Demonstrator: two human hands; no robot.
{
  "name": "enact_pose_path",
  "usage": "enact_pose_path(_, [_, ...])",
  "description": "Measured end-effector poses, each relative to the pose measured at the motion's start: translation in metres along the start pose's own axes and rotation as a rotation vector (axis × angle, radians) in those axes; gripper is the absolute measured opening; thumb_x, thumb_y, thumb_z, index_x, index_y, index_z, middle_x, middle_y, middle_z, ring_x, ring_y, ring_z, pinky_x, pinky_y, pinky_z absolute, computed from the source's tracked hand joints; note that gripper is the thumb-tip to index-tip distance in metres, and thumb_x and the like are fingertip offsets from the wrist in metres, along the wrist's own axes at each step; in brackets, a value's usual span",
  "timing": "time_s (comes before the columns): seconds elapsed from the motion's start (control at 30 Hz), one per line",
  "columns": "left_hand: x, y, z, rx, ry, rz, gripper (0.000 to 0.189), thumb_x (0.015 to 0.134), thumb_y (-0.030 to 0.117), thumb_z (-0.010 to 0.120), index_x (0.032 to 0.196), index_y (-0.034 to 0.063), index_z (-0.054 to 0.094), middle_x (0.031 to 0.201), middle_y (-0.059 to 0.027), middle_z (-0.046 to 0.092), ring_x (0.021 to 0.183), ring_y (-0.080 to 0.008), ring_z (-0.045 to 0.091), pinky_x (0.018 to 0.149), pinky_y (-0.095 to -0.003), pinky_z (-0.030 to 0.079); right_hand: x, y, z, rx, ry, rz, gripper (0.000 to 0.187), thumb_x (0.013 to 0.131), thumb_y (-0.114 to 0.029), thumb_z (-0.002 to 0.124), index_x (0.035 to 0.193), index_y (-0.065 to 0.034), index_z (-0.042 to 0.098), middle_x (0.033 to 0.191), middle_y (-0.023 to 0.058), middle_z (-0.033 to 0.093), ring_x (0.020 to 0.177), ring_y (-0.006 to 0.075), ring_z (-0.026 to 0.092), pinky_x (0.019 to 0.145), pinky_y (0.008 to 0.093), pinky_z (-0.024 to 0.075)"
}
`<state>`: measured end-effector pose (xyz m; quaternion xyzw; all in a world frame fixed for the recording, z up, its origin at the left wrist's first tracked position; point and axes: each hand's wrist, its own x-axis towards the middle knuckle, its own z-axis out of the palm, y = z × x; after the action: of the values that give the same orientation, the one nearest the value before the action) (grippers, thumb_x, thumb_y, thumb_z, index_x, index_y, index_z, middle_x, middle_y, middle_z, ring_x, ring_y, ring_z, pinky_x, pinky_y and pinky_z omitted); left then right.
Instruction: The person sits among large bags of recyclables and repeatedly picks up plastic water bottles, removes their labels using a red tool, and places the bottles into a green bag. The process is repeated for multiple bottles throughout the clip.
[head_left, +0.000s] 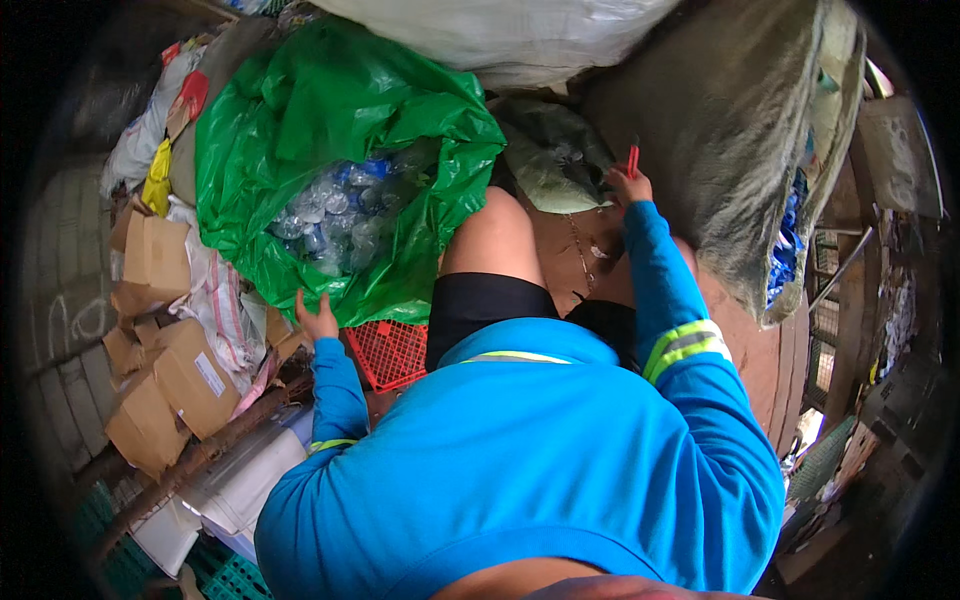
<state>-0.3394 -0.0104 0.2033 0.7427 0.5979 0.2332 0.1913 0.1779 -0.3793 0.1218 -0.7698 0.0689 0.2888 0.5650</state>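
Observation:
A large green plastic bag (337, 90) stands before me with its mouth spread wide. Inside lie many clear plastic bottles (337, 210), some with blue parts. At the bag's near rim is my left hand (318, 321), fingers apart; whether they touch the plastic is not plain. My right hand (630, 187) holds a slim red-handled tool (633, 160) with a dark tip pointing away from me, perhaps a knife. Just left of that hand, a greyish translucent sack (559, 176) lies slumped on the brown floor, close to the fingers.
A tall grey sack (667, 142) leans at right, blue material (785, 240) showing at its side. Behind stands a white sack (517, 34). Cardboard boxes (195, 375) and a woven sack (221, 300) crowd the left. A red plastic crate (386, 356) sits beside my leg.

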Motion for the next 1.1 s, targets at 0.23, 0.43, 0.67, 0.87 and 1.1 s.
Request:
enact_pose_path(0.23, [0.067,0.017,0.067,-0.210,-0.082,-0.094,0.038,0.075,0.015,0.066,0.110,0.0039,0.058,0.108,-0.0117,0.061,0.095,-0.0224,0.059,0.083,-0.0318,0.046,-0.086,-0.022,-0.046,-0.020,-0.157,-0.065,0.028,0.086,-0.012,0.054,0.112,-0.0033,0.055,0.090,0.0071,0.064,0.074,0.0120,0.061,0.044,0.0223,0.0430])
enact_pose_path(0.43, [0.156,0.027,0.198,-0.228,-0.367,-0.400,0.059,0.065,0.042,0.072,0.112,0.0097,0.057,0.111,-0.0140,0.058,0.101,-0.0301,0.054,0.084,-0.0387,0.044,-0.154,-0.049,-0.080,-0.257,-0.164,-0.107,0.029,0.086,-0.010,0.051,0.114,-0.0033,0.053,0.095,0.0055,0.063,0.081,0.0108,0.061,0.050,0.0211,0.0486])
enact_pose_path(0.67, [0.168,0.121,0.161,0.603,-0.229,-0.034,0.080,0.065,0.044,0.072,0.133,0.0243,0.034,0.134,-0.0111,0.037,0.125,-0.0335,0.030,0.097,-0.0449,0.035,-0.221,-0.052,-0.106,-0.237,-0.116,0.013,0.032,0.087,-0.015,0.055,0.115,-0.0030,0.051,0.092,0.0069,0.065,0.080,0.0113,0.062,0.049,0.0204,0.0479])
enact_pose_path(0.87, [0.141,0.070,0.134,0.361,-0.242,0.109,0.082,0.057,0.036,0.079,0.127,0.0127,0.043,0.126,-0.0220,0.041,0.117,-0.0353,0.041,0.097,-0.0408,0.036,-0.213,-0.064,-0.082,-0.215,-0.171,-0.040,0.032,0.084,-0.015,0.058,0.113,-0.0023,0.052,0.091,0.0055,0.064,0.079,0.0093,0.061,0.049,0.0204,0.0474])
enact_pose_path(1.1, [0.034,0.172,0.026,-0.154,0.028,0.645,0.072,0.056,0.022,0.081,0.119,0.0111,0.048,0.117,-0.0177,0.050,0.109,-0.0341,0.047,0.091,-0.0404,0.041,-0.203,-0.115,0.040,-0.071,-0.417,-0.222,0.033,0.080,-0.004,0.064,0.110,0.0024,0.053,0.094,0.0042,0.063,0.083,0.0085,0.057,0.071,0.0208,0.0459])
